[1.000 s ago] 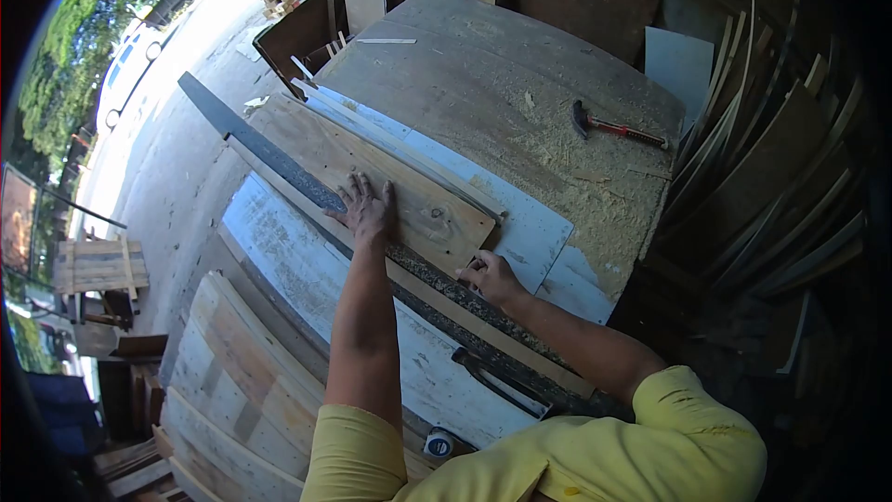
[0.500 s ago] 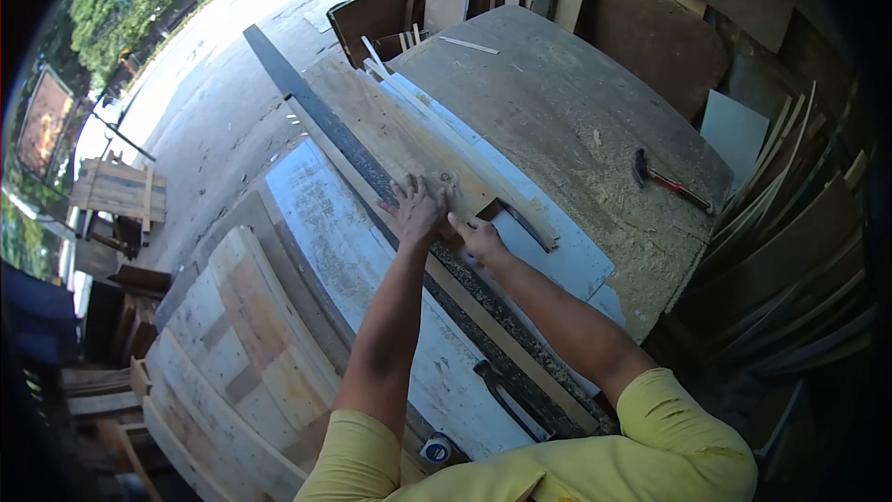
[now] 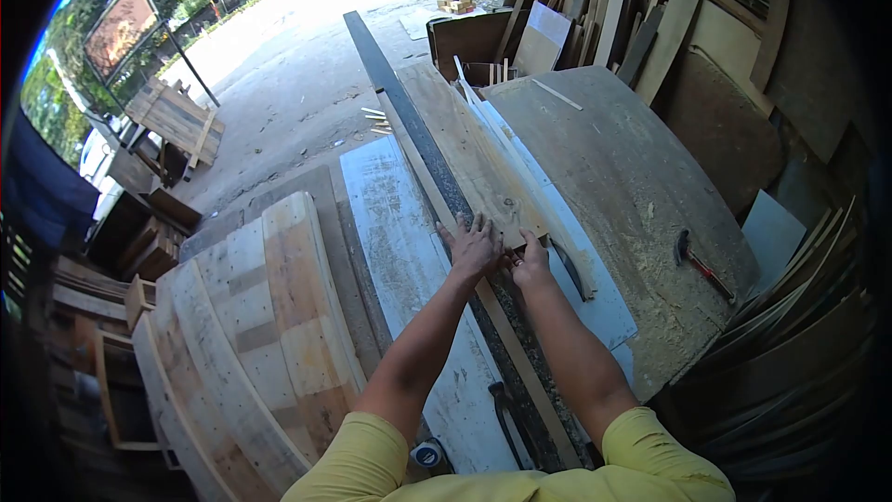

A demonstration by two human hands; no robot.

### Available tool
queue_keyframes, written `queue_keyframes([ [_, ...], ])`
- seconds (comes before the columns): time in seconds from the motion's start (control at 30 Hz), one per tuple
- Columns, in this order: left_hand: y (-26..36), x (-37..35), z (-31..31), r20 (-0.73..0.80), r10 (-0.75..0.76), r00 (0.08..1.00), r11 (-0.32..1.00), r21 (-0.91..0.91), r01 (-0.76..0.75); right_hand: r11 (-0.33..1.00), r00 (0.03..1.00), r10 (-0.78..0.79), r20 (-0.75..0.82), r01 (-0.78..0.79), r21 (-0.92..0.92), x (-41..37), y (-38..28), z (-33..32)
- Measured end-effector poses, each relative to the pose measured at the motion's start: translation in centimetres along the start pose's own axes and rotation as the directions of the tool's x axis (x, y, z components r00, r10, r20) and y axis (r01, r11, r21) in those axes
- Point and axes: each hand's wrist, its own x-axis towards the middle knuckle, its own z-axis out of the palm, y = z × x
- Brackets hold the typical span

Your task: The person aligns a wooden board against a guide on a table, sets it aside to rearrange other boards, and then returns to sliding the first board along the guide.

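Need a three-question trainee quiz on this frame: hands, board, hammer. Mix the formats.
1. True or false: the left hand and the right hand both touch the near end of the wooden board.
2. Where does the hammer lie? A) on the table, to the right of the hands; B) on the board; C) in the left hand.
3. Fill in: the person's sleeves are ____.
Key: 1 true; 2 A; 3 yellow.
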Motion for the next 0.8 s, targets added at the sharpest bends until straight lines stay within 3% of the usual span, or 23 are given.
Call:
queue_keyframes([
  [0.07, 0.2, 0.3, -0.1, 0.002, -0.01, 1.0, 1.0, -0.014, 0.01, 0.997, 0.997, 0.063, -0.038, -0.061, 0.048, 0.5, -0.8, -0.1],
  [0.2, 0.6, 0.4, -0.8, -0.057, -0.022, 0.998, 0.998, -0.057, 0.019, 0.999, 0.999, 0.036, 0.039, -0.036, 0.013, 2.4, -1.2, -0.8],
  [0.27, 1.0, 0.6, -1.6, -0.113, -0.031, 0.993, 0.996, -0.082, 0.022, 0.983, 0.955, 0.047, 0.293, -0.096, 0.156, 3.6, -1.5, 0.4],
  [0.3, 1.1, 0.6, -2.2, -0.163, -0.036, 0.986, 0.993, -0.115, 0.017, 0.982, 0.951, 0.05, 0.306, -0.102, 0.158, 3.5, -2.1, 1.3],
  [0.37, 1.1, 0.6, -3.8, -0.175, -0.064, 0.982, 0.986, -0.16, 0.035, 1.0, 0.939, -0.026, 0.342, 0.029, -0.003, 2.6, -3.5, 2.9],
  [0.53, 1.0, -0.1, -5.1, -0.217, -0.103, 0.971, 0.965, -0.257, 0.045, 0.98, 0.934, -0.178, 0.311, 0.198, -0.034, 0.6, -3.7, 3.4],
  [0.6, 0.8, -1.8, -5.1, -0.08, -0.095, 0.992, 0.973, -0.218, 0.076, 0.872, 0.82, -0.461, 0.34, 0.49, 0.002, -0.4, -1.6, 1.8],
  [0.63, 0.2, -1.8, -4.7, -0.094, -0.097, 0.991, 0.972, -0.222, 0.074, 0.806, 0.787, -0.5, 0.361, 0.576, -0.138, -2.4, -1.3, 0.8],
  [0.7, -1.4, -1.9, -2.9, 0.176, -0.069, 0.982, 0.733, -0.659, 0.17, 0.591, 0.696, -0.577, 0.428, 0.717, -0.37, -6.3, -0.5, -2.8],
  [0.73, -1.4, -2.9, -3.1, 0.142, -0.113, 0.983, 0.613, -0.769, 0.181, 0.448, 0.635, -0.607, 0.477, 0.77, -0.454, -7.4, 0.0, -5.0],
  [0.77, -1.6, -2.9, -2.4, 0.141, -0.108, 0.984, 0.604, -0.777, 0.177, 0.351, 0.657, -0.578, 0.483, 0.735, -0.58, -9.9, 0.1, -6.9],
  [0.8, -2.0, -2.5, -0.9, 0.1, -0.205, 0.974, 0.342, -0.925, 0.167, 0.245, 0.684, -0.55, 0.479, 0.681, -0.69, -13.1, 0.1, -8.8],
])
